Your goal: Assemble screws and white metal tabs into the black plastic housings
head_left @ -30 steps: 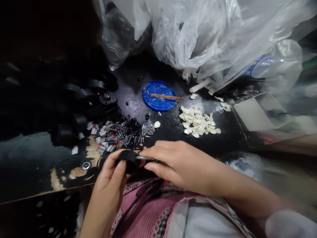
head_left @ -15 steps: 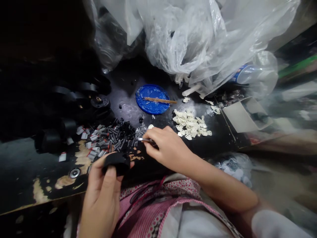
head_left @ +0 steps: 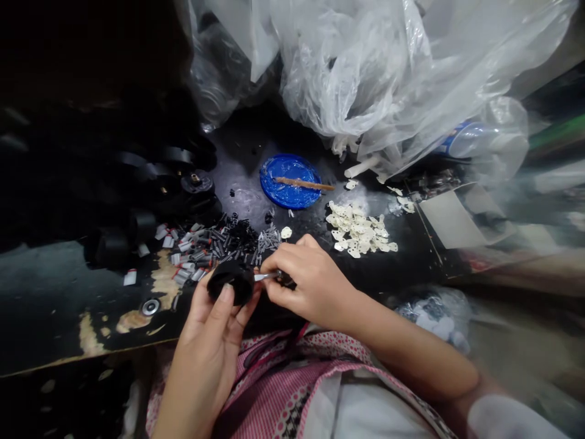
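My left hand (head_left: pixel 214 335) is closed round a hollow black cylindrical plastic part (head_left: pixel 231 281), its opening tilted toward me with the thumb at the rim. My right hand (head_left: pixel 311 277) grips a small hand tool (head_left: pixel 265 276) with a flat silvery tip; its handle is mostly hidden in the fingers. That tip meets the right side of the black part, close to the left fingertips. Just beyond the hands lie a heap of small black springs (head_left: pixel 233 241), thin grey pins (head_left: pixel 269 238) and grey cylinders with red ends (head_left: pixel 187 250).
A blue lid (head_left: pixel 283 198) smeared with grease carries a wooden stick (head_left: pixel 304 183). Cream-coloured flat pieces (head_left: pixel 359 228) are piled to its right. Clear plastic bags (head_left: pixel 342 73) bulge at the back. Black round parts (head_left: pixel 196 182) stand left, and a metal ring (head_left: pixel 150 306) lies near the front edge.
The black part has moved right and up in my left hand. The tool's tip, apart from the part before, now meets its side. The whole view has shifted slightly.
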Demonstrator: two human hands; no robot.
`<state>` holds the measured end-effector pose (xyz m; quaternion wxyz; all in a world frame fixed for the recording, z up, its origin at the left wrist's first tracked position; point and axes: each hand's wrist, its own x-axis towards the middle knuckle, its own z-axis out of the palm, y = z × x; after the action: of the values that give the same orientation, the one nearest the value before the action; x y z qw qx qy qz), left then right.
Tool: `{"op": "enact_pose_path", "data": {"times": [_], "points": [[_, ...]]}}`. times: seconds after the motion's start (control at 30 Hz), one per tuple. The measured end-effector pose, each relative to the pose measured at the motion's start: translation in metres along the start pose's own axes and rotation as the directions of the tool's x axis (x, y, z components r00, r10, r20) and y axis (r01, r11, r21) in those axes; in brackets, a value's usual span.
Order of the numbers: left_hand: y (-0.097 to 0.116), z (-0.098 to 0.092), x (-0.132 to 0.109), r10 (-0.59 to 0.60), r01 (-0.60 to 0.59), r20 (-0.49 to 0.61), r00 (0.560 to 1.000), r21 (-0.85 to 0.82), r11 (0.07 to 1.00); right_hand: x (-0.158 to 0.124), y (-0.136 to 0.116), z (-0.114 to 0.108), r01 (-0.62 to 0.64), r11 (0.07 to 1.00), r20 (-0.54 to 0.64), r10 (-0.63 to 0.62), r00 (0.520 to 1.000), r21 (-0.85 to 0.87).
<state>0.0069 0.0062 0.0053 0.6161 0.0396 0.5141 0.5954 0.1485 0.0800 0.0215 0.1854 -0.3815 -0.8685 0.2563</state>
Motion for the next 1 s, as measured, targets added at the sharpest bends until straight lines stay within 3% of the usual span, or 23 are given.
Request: {"op": "enact_pose_path", "data": {"times": [0.2, 0.37, 0.47, 0.7, 1.0], "points": [[-0.001, 0.003, 0.0, 0.056, -0.053, 0.042, 0.998, -0.066, 0.996, -0.005, -0.004, -0.003, -0.035, 0.994, -0.105, 0.046, 0.993, 0.105], [-0.003, 0.0, -0.002, 0.011, -0.01, 0.004, 1.0, -0.061, 0.998, -0.004, -0.007, -0.004, 0.003, 0.974, -0.178, 0.037, 0.983, 0.225], [-0.005, 0.0, -0.004, -0.01, 0.01, -0.013, 1.0, -0.013, 1.0, -0.004, -0.007, -0.002, 0.04, 0.991, -0.203, -0.012, 0.979, 0.131], [-0.008, 0.003, -0.005, 0.011, -0.01, 0.1, 0.995, -0.015, 1.0, -0.002, -0.006, 0.002, 0.098, 0.992, -0.223, -0.114, 0.968, -0.083], [-0.015, -0.009, 0.004, 0.004, -0.018, 0.163, 0.987, 0.084, 0.996, -0.004, -0.006, -0.003, 0.243, 0.948, -0.116, -0.27, 0.956, -0.206]]}}
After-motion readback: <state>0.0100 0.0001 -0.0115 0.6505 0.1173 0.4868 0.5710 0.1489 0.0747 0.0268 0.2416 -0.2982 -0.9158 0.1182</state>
